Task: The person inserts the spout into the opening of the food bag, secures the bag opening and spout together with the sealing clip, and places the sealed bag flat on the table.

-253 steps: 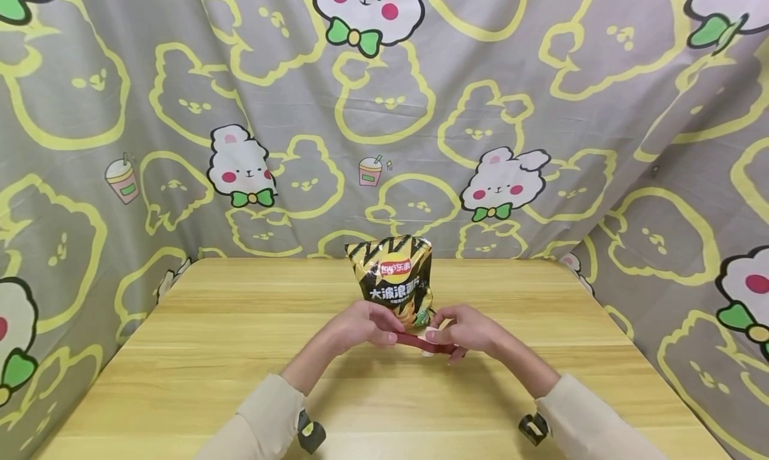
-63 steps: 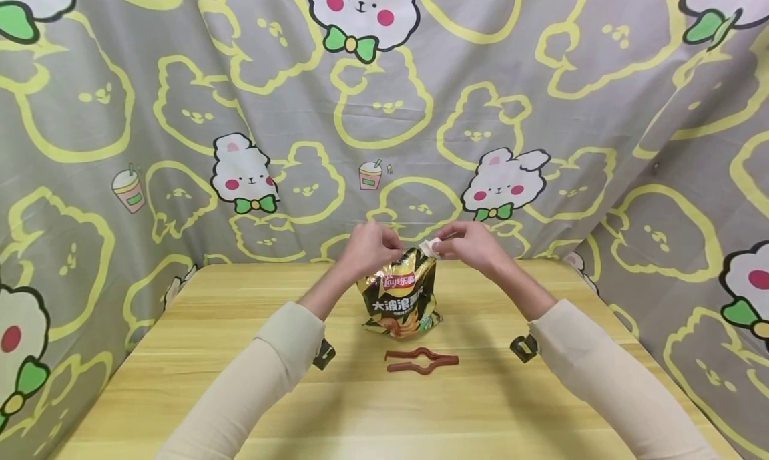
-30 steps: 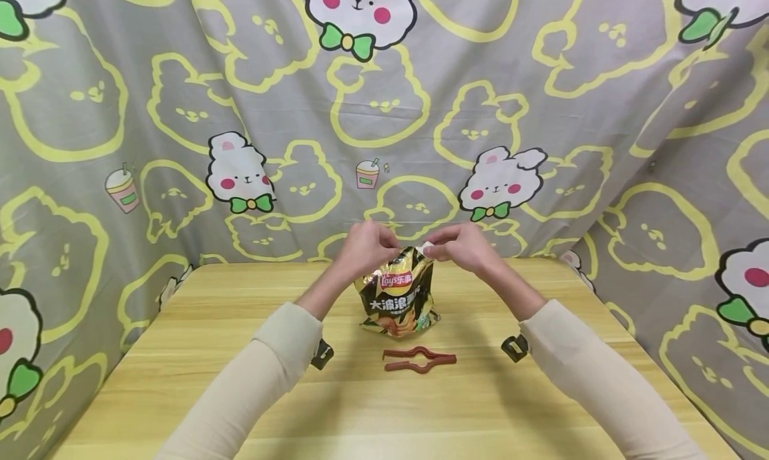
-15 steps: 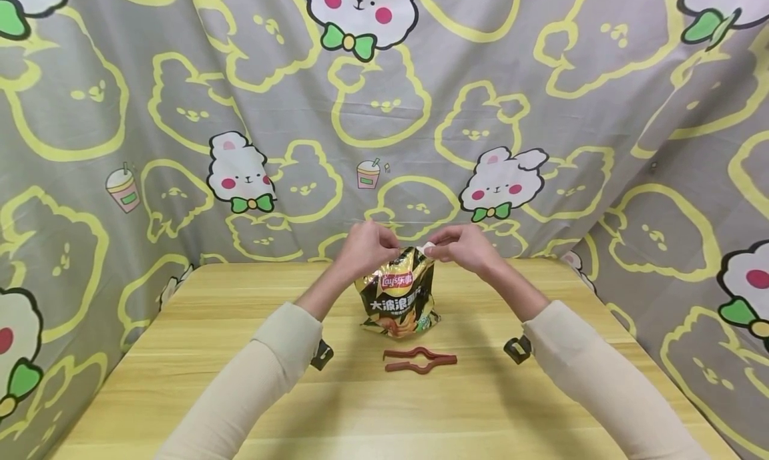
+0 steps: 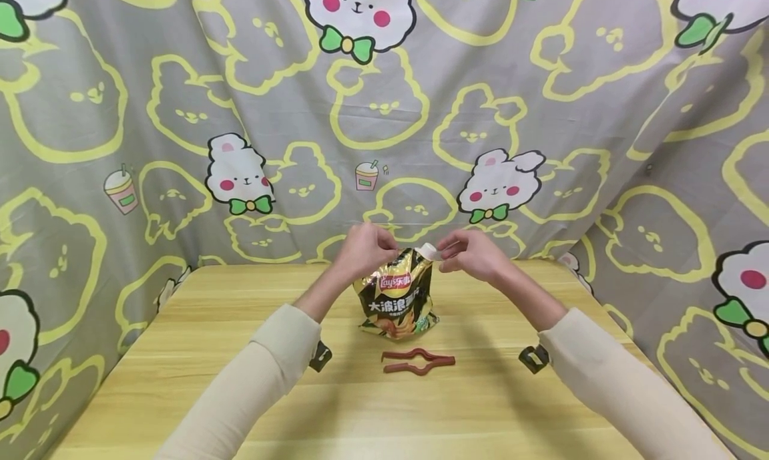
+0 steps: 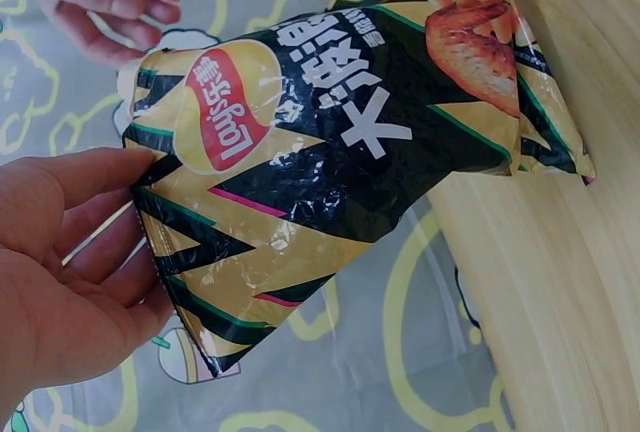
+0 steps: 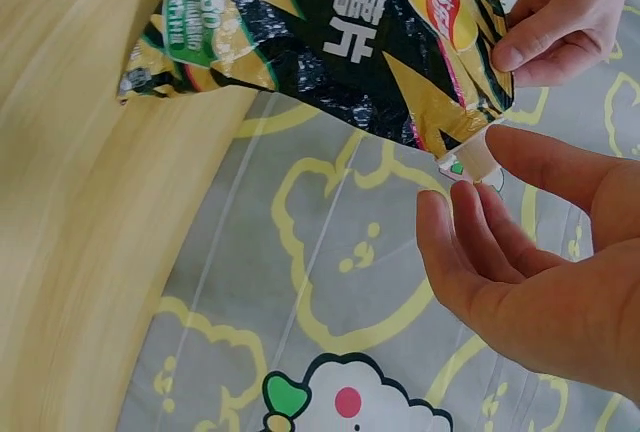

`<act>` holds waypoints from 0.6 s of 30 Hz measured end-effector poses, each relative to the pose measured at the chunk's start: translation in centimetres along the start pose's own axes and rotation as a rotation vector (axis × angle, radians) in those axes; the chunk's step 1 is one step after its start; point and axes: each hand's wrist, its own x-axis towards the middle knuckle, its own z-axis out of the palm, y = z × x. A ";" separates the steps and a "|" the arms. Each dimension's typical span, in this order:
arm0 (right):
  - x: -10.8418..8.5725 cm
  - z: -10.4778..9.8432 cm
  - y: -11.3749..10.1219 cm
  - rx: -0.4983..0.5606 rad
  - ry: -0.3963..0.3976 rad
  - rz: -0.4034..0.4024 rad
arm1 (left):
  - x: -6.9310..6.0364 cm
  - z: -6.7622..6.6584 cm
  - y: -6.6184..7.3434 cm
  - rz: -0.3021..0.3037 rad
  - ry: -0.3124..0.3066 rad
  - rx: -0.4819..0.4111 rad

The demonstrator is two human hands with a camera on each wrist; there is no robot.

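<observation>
A black-and-gold Lay's chip bag (image 5: 399, 303) stands on the table, its mouth pulled up. My left hand (image 5: 363, 252) pinches the top edge between thumb and fingers, clearly seen in the left wrist view. A white capped spout (image 5: 428, 251) sits at the bag's upper right corner; in the right wrist view the spout (image 7: 476, 157) sticks out from that corner. Around it, fingers spread, is my right hand (image 5: 471, 254); in the head view a small gap shows between them. A dark red bag clip (image 5: 443, 361) lies spread in front of the bag.
The pale wooden table (image 5: 210, 353) ends at a grey curtain (image 5: 288, 99) printed with yellow outlines and white cartoon animals, hanging behind and at both sides. A black strap device (image 5: 535, 358) is worn on each wrist.
Just now my right hand let go of the white spout and drew slightly right. Earlier both hands held the red clip; it has since been laid on the table. Left hand unmoved lately.
</observation>
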 end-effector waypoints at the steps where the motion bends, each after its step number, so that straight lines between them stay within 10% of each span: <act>1: -0.2 0.0 0.1 -0.010 0.003 -0.009 | 0.0 0.0 0.0 0.000 0.000 -0.001; 18: -2.2 3.7 4.2 -0.058 -0.061 -0.014 | 0.0 -0.1 0.1 0.001 -0.003 -0.004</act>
